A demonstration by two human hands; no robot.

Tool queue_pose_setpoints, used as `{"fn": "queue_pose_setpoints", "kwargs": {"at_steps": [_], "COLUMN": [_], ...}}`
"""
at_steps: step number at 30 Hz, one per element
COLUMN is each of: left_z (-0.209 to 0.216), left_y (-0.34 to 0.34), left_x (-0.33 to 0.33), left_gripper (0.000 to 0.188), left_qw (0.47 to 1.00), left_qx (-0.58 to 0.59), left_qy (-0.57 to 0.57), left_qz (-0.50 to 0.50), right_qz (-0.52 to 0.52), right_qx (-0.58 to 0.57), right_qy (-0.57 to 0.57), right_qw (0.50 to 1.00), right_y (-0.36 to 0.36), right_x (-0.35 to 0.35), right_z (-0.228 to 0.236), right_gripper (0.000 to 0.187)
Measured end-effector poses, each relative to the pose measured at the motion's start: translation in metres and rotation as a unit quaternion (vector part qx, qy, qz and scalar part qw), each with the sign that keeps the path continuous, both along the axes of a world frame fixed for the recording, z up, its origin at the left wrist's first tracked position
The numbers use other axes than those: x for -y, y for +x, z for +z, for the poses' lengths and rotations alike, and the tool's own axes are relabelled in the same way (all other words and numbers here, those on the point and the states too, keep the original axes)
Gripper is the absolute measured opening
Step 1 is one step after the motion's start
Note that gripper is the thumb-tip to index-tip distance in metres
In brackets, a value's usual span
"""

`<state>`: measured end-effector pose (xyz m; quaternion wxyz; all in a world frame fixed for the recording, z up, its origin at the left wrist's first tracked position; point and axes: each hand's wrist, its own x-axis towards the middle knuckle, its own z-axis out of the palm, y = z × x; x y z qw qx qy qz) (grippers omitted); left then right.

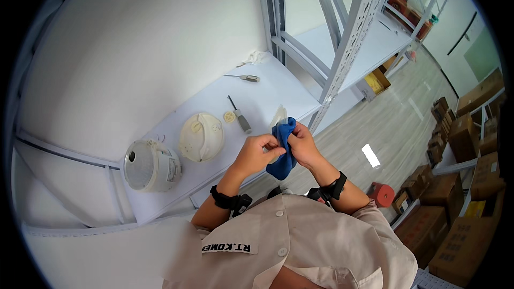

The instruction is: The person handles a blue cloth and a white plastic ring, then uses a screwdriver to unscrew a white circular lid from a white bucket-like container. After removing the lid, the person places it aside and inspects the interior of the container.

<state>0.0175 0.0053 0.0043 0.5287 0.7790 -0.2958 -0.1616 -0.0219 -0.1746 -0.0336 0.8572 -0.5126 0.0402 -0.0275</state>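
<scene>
A blue cloth [282,168] hangs between my two hands, in front of my chest. My left hand [258,154] pinches its near side with the fingertips. On the other side my right hand [303,146] is closed round the cloth's upper part. Out of the cloth's top rises a pale, translucent thin piece [279,117], partly covered, so its kind cannot be made out. On the white shelf left of my hands lie a screwdriver with a grey handle [242,121], a small cream disc [229,116] and a round cream cover [201,137] with a raised bar across it.
A white drum-shaped appliance housing [154,166] stands at the shelf's left end. Farther back lie a second screwdriver [250,78] and crumpled white tissue [257,58]. A perforated metal upright [347,48] rises beyond my right hand. Cardboard boxes [448,187] and a red roll [381,194] are at the right.
</scene>
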Motion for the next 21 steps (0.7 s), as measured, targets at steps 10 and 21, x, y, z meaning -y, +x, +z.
{"fn": "queue_pose_setpoints", "kwargs": {"at_steps": [10,21], "left_z": [0.000,0.011], "left_y": [0.002,-0.009], "left_x": [-0.011,-0.043], "left_gripper": [0.013,0.011], "left_qw": [0.998,0.990], "left_qx": [-0.021,-0.016], "left_qy": [0.030,0.081], "left_qz": [-0.054,-0.118], "right_qz": [-0.060,-0.133], "right_qx": [-0.034,-0.107], "right_qy": [0.057,0.063], "right_qw": [0.996,0.983], "right_y": [0.007,0.034], "right_x": [0.008,0.064], "right_z": [0.003,0.006], "right_gripper": [0.020,0.023]}}
